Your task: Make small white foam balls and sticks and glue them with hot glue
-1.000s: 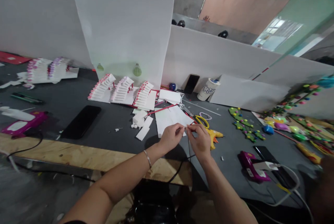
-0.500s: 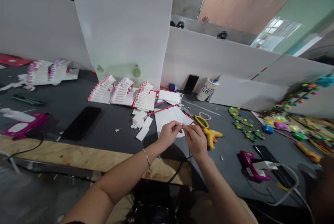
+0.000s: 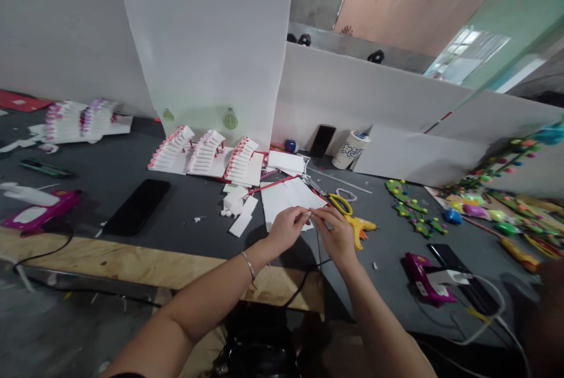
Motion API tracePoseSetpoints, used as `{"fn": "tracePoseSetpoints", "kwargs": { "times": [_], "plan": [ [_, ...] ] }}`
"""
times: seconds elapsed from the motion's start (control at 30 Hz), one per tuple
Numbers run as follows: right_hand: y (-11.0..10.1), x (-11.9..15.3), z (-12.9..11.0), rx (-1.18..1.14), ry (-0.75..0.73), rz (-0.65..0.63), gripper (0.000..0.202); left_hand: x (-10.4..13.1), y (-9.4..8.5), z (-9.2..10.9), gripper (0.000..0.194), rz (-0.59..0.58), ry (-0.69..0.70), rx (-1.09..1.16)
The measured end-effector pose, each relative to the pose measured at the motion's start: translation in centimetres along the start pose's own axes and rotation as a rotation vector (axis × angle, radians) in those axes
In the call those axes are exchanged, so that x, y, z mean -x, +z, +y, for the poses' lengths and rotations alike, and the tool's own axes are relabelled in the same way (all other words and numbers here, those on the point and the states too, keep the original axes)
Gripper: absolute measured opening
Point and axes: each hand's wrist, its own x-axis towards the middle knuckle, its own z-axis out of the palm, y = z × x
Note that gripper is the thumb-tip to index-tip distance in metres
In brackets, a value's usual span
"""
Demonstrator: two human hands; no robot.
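Observation:
My left hand (image 3: 287, 228) and my right hand (image 3: 335, 233) meet fingertip to fingertip above a white paper sheet (image 3: 282, 197). Both are closed in a pinch on a tiny whitish piece (image 3: 309, 213), too small to name. Just beyond my right hand lie yellow-handled scissors (image 3: 342, 205) and a yellow glue gun (image 3: 362, 226). White foam-like scraps (image 3: 240, 204) are left of the sheet. Behind them stand small white stair models with pink and red dots, one of them a stair model (image 3: 241, 161).
A black phone (image 3: 138, 207) and a magenta glue gun (image 3: 44, 211) lie left. To the right are a magenta power strip (image 3: 425, 279) with cables and green pieces with coloured balls (image 3: 414, 213). A tall white board (image 3: 207, 54) stands behind, beside a patterned cup (image 3: 350, 150).
My fingers have shifted slightly around the small piece, my right fingers spreading a little. The rest of the table looks the same.

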Motion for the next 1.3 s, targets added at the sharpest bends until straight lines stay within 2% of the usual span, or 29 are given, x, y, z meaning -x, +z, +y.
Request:
{"fn": "tracePoseSetpoints", "kwargs": {
  "times": [0.2, 0.4, 0.6, 0.83, 1.03, 1.3],
  "plan": [
    [0.3, 0.1, -0.1, -0.031, 0.081, 0.015, 0.021, 0.0, -0.2, 0.0, 0.024, 0.000, -0.068, -0.037],
    [0.5, 0.2, 0.2, -0.073, 0.180, -0.006, 0.024, -0.2, -0.4, 0.3, 0.028, -0.035, -0.003, -0.100],
    [0.7, 0.5, 1.0, -0.105, 0.220, -0.060, 0.027, 0.0, -0.2, 0.4, 0.026, -0.013, -0.029, -0.155],
    [0.9, 0.4, 0.5, -0.030, 0.170, -0.012, 0.027, 0.7, 0.1, 0.6, 0.025, -0.008, -0.032, -0.404],
    [0.8, 0.4, -0.3, 0.061, 0.068, 0.061, 0.020, 0.8, 0.2, 0.5, 0.023, -0.018, 0.002, -0.397],
    [0.9, 0.6, -0.8, 0.107, -0.033, 0.095, 0.015, 0.6, 0.2, 0.0, 0.025, 0.016, -0.019, -0.328]
  ]
}}
